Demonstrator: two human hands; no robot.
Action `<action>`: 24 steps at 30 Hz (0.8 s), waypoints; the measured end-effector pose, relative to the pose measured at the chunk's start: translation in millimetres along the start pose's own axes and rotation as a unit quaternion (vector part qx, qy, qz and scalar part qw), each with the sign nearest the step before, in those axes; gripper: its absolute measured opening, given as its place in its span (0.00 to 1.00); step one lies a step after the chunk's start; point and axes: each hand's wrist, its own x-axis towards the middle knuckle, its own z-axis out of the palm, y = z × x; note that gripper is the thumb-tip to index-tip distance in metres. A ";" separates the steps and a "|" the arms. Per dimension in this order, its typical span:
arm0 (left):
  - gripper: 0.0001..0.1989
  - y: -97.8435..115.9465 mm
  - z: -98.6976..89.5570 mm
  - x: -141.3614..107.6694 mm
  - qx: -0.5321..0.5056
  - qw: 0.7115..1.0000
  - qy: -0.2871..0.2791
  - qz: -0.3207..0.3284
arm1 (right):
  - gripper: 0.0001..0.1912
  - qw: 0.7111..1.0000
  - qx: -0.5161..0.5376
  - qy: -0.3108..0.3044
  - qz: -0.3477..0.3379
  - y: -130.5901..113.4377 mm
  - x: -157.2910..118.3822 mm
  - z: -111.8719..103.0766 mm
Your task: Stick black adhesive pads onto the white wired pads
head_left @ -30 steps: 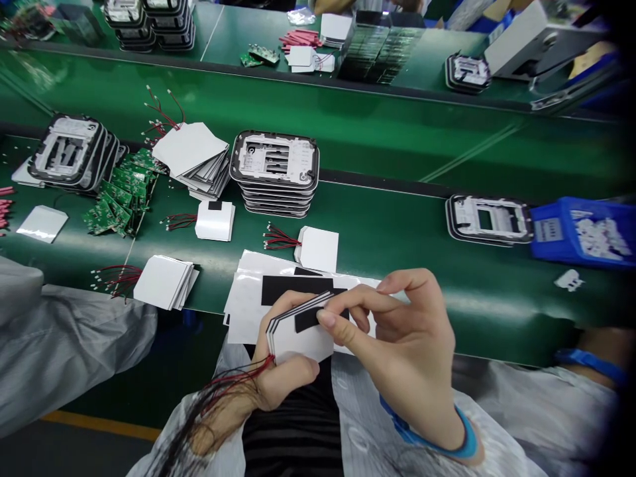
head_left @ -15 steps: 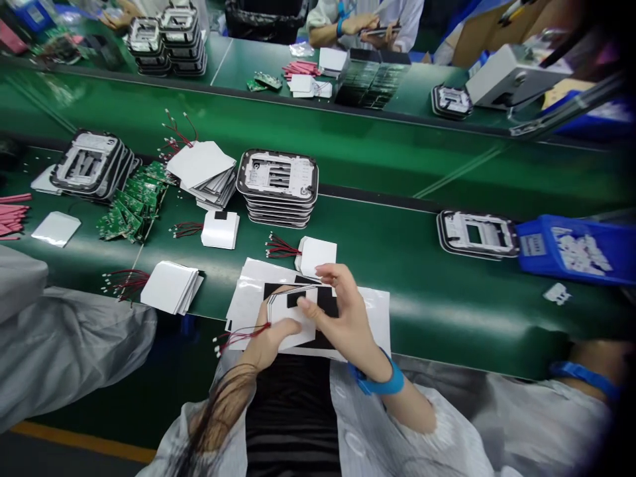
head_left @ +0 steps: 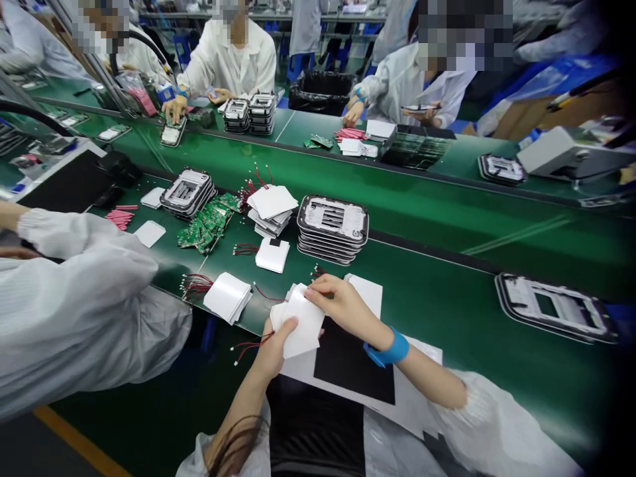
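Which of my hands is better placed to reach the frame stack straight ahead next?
Probably your right hand: it is nearer that stack and only pinches the upper edge of the white pads, while your left hand grips them lower, thumb across the front.

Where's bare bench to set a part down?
Best: green bench between the tall frame stack and the far-right frame, continuing in front of that frame. Crowded: left of the stack, with circuit boards, white pads and red wires.
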 end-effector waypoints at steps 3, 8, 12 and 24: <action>0.32 15.2 -8.7 -0.4 -0.035 0.999 0.012 0.016 | 0.20 0.999 -0.026 -0.042 -0.015 -3.1 42.1 -1.5; 0.27 23.3 -22.3 0.5 -0.057 0.998 0.017 0.021 | 0.19 0.991 -0.127 -0.038 -0.017 -1.4 122.1 1.5; 0.26 14.3 -26.5 1.5 -0.062 0.997 0.045 -0.001 | 0.13 0.972 -0.235 -0.005 -0.005 7.0 157.1 23.5; 0.27 10.4 -26.8 -2.8 -0.039 0.996 0.059 -0.047 | 0.16 0.901 -0.423 0.096 -0.027 21.6 142.4 64.4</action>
